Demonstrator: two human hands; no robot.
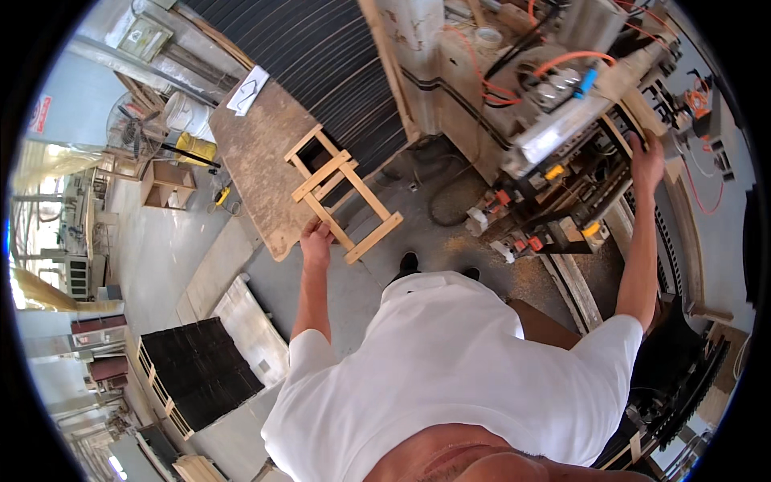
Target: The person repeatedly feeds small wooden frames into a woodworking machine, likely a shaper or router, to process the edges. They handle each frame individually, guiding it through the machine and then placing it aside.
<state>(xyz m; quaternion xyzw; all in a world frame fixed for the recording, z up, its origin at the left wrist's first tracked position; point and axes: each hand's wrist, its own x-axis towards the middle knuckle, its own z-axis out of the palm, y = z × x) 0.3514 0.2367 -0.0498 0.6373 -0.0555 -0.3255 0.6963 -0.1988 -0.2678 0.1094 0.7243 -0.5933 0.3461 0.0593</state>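
Note:
My left hand (316, 243) grips the near left rail of a light wooden frame (323, 176), a ladder-like piece with several crosspieces. The frame's far end lies over a brown worktable (249, 173), and its near end juts past the table's edge above the floor. Off to the right, my right arm is stretched out. The fingers of my right hand (647, 167) are closed around a dark strip (633, 122) at the side of a woodworking machine (566, 132); part of that grip is hidden.
Orange hoses (574, 56) and clamps with red and yellow parts (526, 243) are on the machine. Sawdust (522, 277) lies on the floor near my feet. A white paper (248, 90) rests on the table. At the left stand a fan (136, 128), a white bucket (187, 116) and a black-topped stack (201, 369).

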